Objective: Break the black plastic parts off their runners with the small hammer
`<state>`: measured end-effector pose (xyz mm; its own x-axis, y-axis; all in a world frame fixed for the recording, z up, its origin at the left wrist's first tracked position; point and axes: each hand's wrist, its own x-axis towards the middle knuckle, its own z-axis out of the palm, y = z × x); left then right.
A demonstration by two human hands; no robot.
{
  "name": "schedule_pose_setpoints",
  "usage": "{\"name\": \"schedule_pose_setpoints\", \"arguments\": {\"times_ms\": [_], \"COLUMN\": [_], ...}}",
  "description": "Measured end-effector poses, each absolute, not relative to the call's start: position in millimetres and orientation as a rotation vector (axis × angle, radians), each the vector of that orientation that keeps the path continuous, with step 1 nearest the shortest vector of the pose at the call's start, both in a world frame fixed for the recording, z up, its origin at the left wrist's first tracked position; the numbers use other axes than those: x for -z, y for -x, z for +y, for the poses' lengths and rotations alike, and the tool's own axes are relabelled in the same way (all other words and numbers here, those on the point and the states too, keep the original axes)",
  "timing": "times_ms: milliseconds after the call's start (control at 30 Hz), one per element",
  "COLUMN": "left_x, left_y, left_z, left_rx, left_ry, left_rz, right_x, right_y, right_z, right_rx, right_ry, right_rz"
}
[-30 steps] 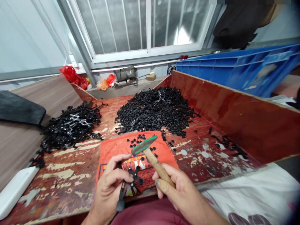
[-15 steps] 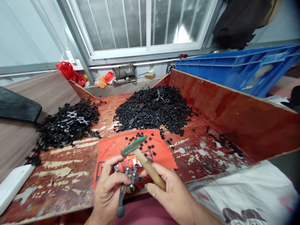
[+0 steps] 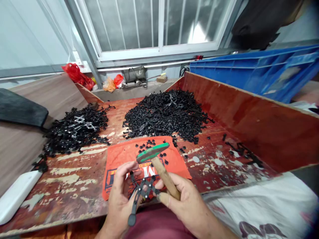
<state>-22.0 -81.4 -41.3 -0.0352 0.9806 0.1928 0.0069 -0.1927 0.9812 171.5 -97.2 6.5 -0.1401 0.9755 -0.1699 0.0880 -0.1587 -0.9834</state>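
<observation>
My right hand is closed around the wooden handle of a hammer, whose green-edged head tilts up over the orange cloth. A black jointed linkage with crossed arms and round knobs hangs between my hands. My left hand grips it, thumb and fingers about its left side. The right thumb and fingertips reach the linkage's right end and seem to touch a knob there. Below lies the orange cloth, with several small black knob-like pieces on its upper part.
Behind the cloth rises a large heap of small black parts. Black linkages are piled at the left. A white case sits at the left front. Red boards wall the right side, with a blue crate beyond.
The linkage has turned and its crossed arms are spread wider. My left fingers have loosened somewhat, and the hammer has shifted slightly right. The whole view has moved a little.
</observation>
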Motion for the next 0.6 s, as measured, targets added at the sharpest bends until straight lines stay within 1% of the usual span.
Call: {"name": "schedule_pose_setpoints", "arguments": {"times_ms": [233, 467, 600], "left_x": [47.1, 36.7, 28.0], "left_y": [24.0, 23.1, 23.6], "left_z": [-82.4, -82.0, -77.5], "left_rx": [-1.284, -1.198, -1.095], "left_ry": [-1.248, -1.606, -1.64], "left_rz": [1.105, 1.171, 1.122], "right_x": [-8.1, -11.1, -15.1], "right_y": [-174.8, -175.3, -176.8], "right_z": [-97.0, -99.0, -97.5], "right_rx": [-1.367, -1.374, -1.417], "right_ry": [1.304, 1.265, 1.256], "right_rz": [-1.277, -1.25, -1.219]}}
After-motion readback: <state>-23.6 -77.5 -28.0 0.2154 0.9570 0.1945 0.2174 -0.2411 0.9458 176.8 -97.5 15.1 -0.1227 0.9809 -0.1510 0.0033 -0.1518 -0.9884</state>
